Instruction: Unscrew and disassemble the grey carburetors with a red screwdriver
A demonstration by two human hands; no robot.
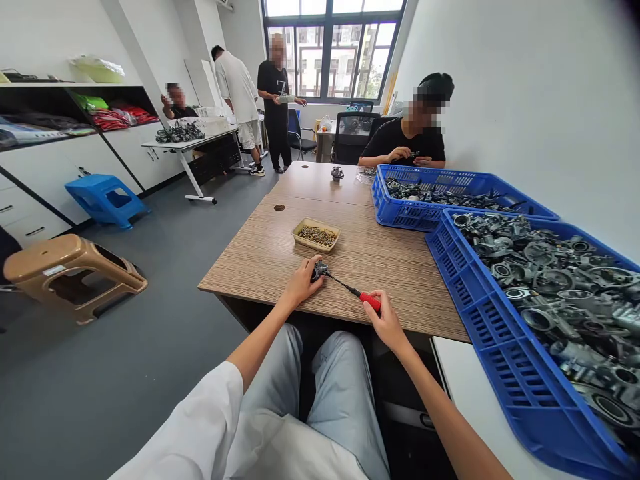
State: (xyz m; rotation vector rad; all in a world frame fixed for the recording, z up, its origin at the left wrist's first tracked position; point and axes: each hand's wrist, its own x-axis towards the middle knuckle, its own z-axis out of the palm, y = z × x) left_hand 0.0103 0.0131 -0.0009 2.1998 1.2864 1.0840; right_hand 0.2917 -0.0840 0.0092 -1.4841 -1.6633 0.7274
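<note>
My left hand is closed around a small grey metal part, holding it against the wooden table near its front edge. In my right hand is a screwdriver with a red handle and a dark shaft. Its shaft points left, and the tip meets the metal part; the exact contact point is too small to make out. Just beyond my left hand sits a cream tray of small brass-coloured pieces, apparently screws.
Two blue crates of metal castings stand along the right. Another metal part rests farther back on the table. Across from me sits a person in black. Brown and blue stools stand on the floor at left.
</note>
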